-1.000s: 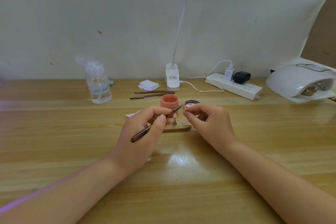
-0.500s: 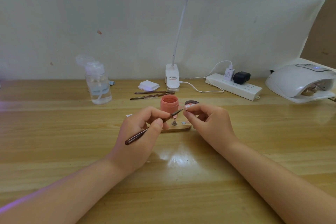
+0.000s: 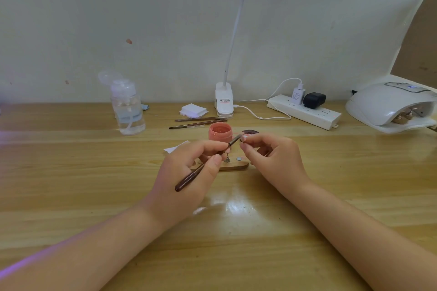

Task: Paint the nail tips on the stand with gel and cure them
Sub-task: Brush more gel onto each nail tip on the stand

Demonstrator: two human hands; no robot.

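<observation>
My left hand [image 3: 189, 172] is nearest to me, fingers curled round the gel brush [image 3: 208, 163]. Its dark handle end points back toward my left wrist, and the shaft runs up and to the right, so the bristle end sits just past my fingertips, aimed straight at my right hand [image 3: 272, 158]. That slanted line is what the stroke depends on: the brush's long axis leads directly to the nail tip [image 3: 243, 138], which I pinch between my right thumb and forefinger, lifted off the stand. The bristles look to be touching it or very nearly so; it is too small for me to be sure. The two hands are close together, fingertips almost meeting, and the left hand does the travelling.

Just beyond and below my fingertips lies the wooden stand [image 3: 233, 165] on the table [image 3: 71, 184], between the hands, with a metal holder post [image 3: 227, 157] upright on it and a bare round spot to its right, where I judge this tip goes back.

Farther out, behind my left fingertips, stands the open pink gel jar [image 3: 220, 133], an easy reach for reloading; its dark lid [image 3: 250, 132] lies behind my right fingertips. Far off beyond my right hand sits the white curing lamp [image 3: 390, 106], with something already inside its mouth.
</observation>
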